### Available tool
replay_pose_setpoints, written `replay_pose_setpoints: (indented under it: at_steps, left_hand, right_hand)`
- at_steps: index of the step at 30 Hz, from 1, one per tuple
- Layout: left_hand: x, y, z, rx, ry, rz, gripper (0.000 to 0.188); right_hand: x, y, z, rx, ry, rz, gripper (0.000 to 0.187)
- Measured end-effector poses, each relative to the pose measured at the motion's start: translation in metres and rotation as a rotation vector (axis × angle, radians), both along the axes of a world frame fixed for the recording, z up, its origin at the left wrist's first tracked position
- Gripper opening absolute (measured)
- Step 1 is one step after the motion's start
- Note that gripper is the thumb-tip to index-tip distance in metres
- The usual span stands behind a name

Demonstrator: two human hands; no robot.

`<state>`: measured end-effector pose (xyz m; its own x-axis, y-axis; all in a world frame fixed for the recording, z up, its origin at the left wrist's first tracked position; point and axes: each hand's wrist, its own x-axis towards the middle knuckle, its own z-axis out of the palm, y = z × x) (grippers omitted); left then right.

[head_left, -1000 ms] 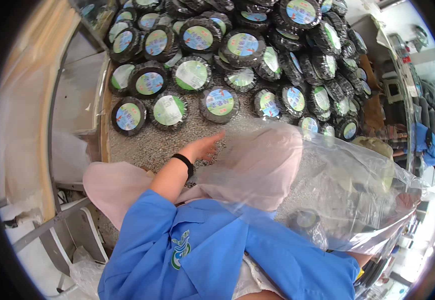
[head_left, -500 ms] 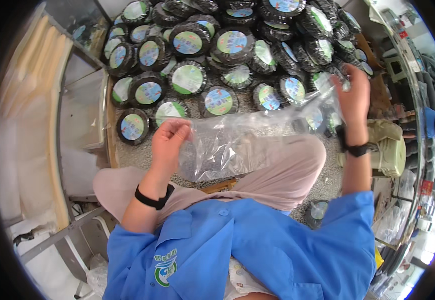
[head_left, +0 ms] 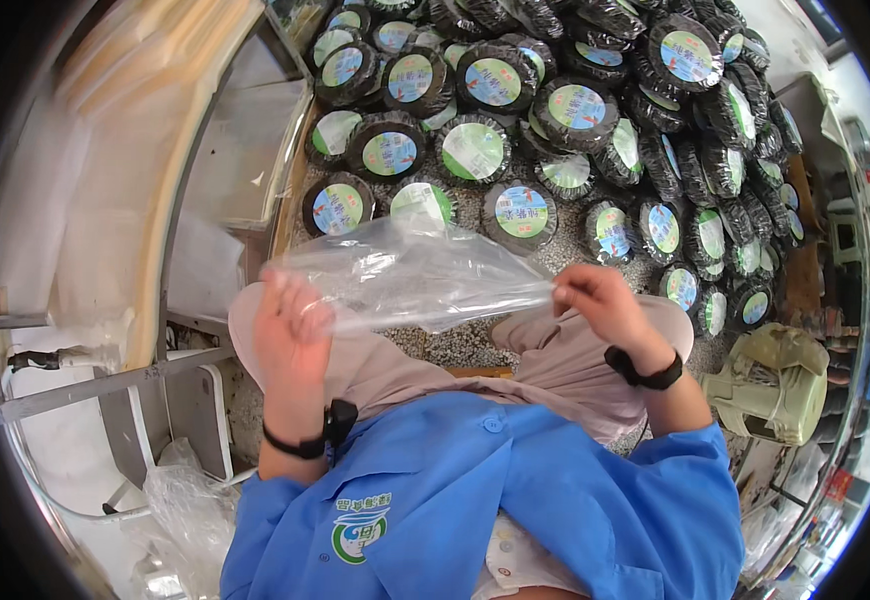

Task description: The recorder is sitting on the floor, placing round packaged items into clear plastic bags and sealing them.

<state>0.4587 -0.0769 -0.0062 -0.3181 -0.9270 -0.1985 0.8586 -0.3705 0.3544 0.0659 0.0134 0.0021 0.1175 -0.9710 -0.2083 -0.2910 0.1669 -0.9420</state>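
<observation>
From my remote seat I see 1 piece of clear plastic film [head_left: 425, 265] spread above the pale trousers [head_left: 385, 362], just in front of the black-wrapped discs [head_left: 520, 215]. The right hand [head_left: 600, 300] is nearly closed, thumb and fingertips pinching the film's right corner. The left hand [head_left: 297, 318] blurs, fingers loosely curled at the opposite end; I can't tell how firmly it grips. I'd expect light, limp, slippery handling, so I favour corners or edges.
</observation>
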Motion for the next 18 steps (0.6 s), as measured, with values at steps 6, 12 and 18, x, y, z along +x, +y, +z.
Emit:
replay_pose_setpoints:
  at_steps: [6,12,18]
  left_hand:
    - [0.116,0.068,0.004,0.522,-0.44,0.016,0.009]
    - [-0.003,0.037,0.069,-0.342,-1.406,-0.04,0.009]
    - [-0.028,-0.024,0.114,-1.068,-0.782,-0.42,0.011]
  right_hand:
    - [0.014,-0.107,0.003,-0.406,0.779,0.342,0.019]
    - [0.086,-0.286,-0.152,-0.221,0.723,0.325,0.04]
    - [0.107,-0.321,-0.345,0.356,0.792,-0.038,0.092]
